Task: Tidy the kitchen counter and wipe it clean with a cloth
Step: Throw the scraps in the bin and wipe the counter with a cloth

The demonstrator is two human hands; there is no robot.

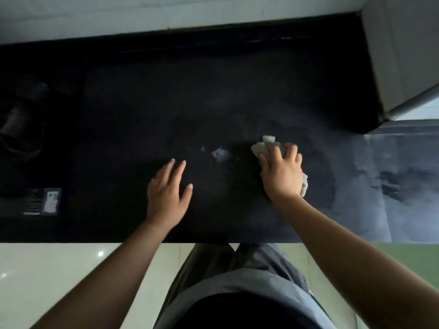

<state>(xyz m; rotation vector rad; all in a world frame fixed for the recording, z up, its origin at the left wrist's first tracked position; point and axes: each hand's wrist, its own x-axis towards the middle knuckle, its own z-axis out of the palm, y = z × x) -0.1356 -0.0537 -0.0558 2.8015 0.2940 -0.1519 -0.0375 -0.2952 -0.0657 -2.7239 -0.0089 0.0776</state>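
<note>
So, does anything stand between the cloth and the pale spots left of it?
Nothing visible does. The cloth, under the right hand, has bare counter up to the spots; the left hand is nearer the front edge.

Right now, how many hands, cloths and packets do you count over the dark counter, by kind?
Hands: 2 (left hand, right hand)
Cloths: 1 (cloth under the right hand)
Packets: 1 (packet, far left)
Total: 4
Uncounted: dim shapes far left, unclear.
</note>
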